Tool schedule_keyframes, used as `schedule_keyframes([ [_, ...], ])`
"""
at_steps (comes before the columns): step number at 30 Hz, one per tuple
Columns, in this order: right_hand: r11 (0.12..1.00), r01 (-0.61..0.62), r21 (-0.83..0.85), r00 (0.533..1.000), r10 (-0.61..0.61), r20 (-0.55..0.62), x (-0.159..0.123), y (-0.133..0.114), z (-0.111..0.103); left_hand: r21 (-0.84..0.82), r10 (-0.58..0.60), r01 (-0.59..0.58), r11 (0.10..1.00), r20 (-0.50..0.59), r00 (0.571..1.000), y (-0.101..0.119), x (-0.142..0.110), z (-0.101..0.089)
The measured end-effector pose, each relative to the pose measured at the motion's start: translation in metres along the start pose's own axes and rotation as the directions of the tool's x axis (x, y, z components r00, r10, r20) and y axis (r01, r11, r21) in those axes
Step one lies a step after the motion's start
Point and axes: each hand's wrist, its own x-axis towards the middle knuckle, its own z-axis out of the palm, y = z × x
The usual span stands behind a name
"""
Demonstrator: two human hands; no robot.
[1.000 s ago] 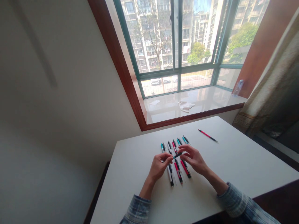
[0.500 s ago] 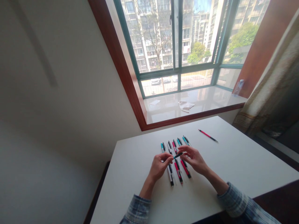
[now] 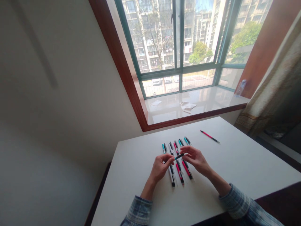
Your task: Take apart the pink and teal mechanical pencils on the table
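Both of my hands hold one small black pen with a teal end [image 3: 179,156] just above the white table [image 3: 235,163]. My left hand [image 3: 161,167] pinches its left end with fingers closed. My right hand [image 3: 195,160] grips its right end with curled fingers. Under and behind my hands lies a row of several pens [image 3: 175,147] side by side, with teal, pink and black parts. The near ends of three pens [image 3: 180,174] stick out towards me between my wrists.
A single pink and black pen [image 3: 209,136] lies apart at the table's far right. Behind the table is a glossy window sill [image 3: 207,103] with crumpled white paper [image 3: 187,106] and a plastic bottle [image 3: 240,88]. A curtain [image 3: 272,84] hangs at right.
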Motion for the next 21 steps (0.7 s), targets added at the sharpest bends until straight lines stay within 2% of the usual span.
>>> schedule_keyframes([
  [5,0.997,-0.068,0.037,0.997,0.069,-0.034,-0.0003,-0.0009,-0.0003,-0.05,0.006,-0.005,0.999,0.027,1.0,0.0011,-0.0013,0.0001],
  [16,0.996,-0.007,0.086,0.999,0.011,-0.052,-0.0009,0.0005,-0.0009,-0.146,-0.003,0.012,0.989,0.062,0.998,-0.0023,-0.0023,-0.0003],
  [21,0.999,-0.031,0.011,0.999,0.032,-0.036,-0.0011,-0.0006,0.0005,-0.157,0.002,0.007,0.988,0.055,0.998,0.0007,-0.0027,-0.0002],
])
